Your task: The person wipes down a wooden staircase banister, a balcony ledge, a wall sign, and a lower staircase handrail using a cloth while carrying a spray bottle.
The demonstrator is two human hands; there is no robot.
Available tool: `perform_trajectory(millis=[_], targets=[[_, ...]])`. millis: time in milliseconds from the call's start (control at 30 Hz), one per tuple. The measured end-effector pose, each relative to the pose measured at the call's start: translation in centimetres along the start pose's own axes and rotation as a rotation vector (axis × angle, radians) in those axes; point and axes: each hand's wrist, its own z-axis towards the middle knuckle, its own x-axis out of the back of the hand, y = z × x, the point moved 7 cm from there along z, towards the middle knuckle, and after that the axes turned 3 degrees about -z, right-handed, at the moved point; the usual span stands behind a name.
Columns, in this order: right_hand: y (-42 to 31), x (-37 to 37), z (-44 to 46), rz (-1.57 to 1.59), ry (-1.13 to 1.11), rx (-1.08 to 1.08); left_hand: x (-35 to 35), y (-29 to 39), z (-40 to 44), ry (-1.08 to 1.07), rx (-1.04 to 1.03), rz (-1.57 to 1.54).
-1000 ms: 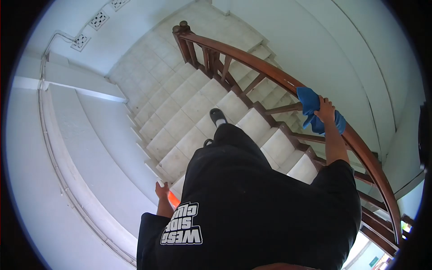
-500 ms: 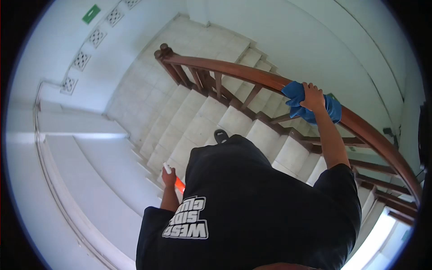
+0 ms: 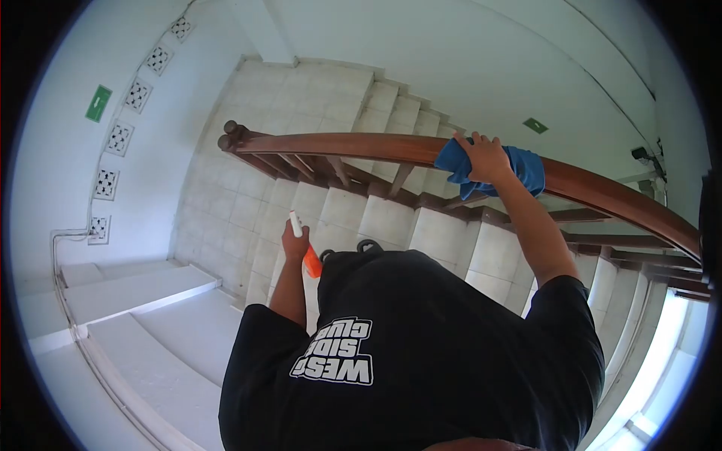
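Observation:
A blue cloth [image 3: 526,171] is draped over the brown wooden handrail [image 3: 338,144]. My right hand [image 3: 485,159] presses on the cloth from above, its fingers curled over the top of the rail. On the left, my left hand [image 3: 295,240] is wrapped round a bottle with a white top [image 3: 295,223] and an orange body [image 3: 312,263]. The bottle hangs beside my black shirt, over the tiled steps, apart from the rail.
Pale tiled stairs [image 3: 346,207] run down under the railing to a landing [image 3: 226,203]. The rail ends in a round-topped post [image 3: 232,137]. A white ledge [image 3: 150,297] lies at left, and green signs [image 3: 98,103] are on the walls.
The view has turned, so the rail lies more level. The blue cloth and my right hand remain together on the rail. My left hand has come up and forward with the bottle, now more visible.

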Motion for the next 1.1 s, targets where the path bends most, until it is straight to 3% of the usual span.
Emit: perform_trajectory(millis=[133,267,500,600,700,800,1000,1100], targets=[[-1.9,0.2,1.4,-0.012,-0.02,0.011,-1.9,0.2,-1.5,-0.052,-0.081,0.098],[-5.2,0.3,4.1,0.036,-0.025,0.076,-0.1,-3.3,-4.7,-0.053,-0.017,0.101],[-15.0,-1.7,12.9,0.091,-0.04,0.145,8.7,-13.7,-13.5,0.147,0.315,0.104],[-19.1,-3.2,17.0,0.125,0.01,0.163,12.5,-14.5,-17.7,0.176,0.456,0.107],[-22.9,-3.5,20.1,0.137,-0.018,0.163,15.2,-19.9,-23.1,0.198,0.591,0.074],[-26.4,-4.3,23.3,0.169,0.06,0.154,17.1,-19.8,-26.1,0.163,0.747,0.078],[-29.6,-4.7,25.9,0.205,0.1,0.112,18.6,-17.7,-25.8,0.119,0.732,0.091],[-28.2,-5.2,24.4,0.212,0.188,0.085,17.9,-16.3,-22.1,-0.022,0.577,0.221]])
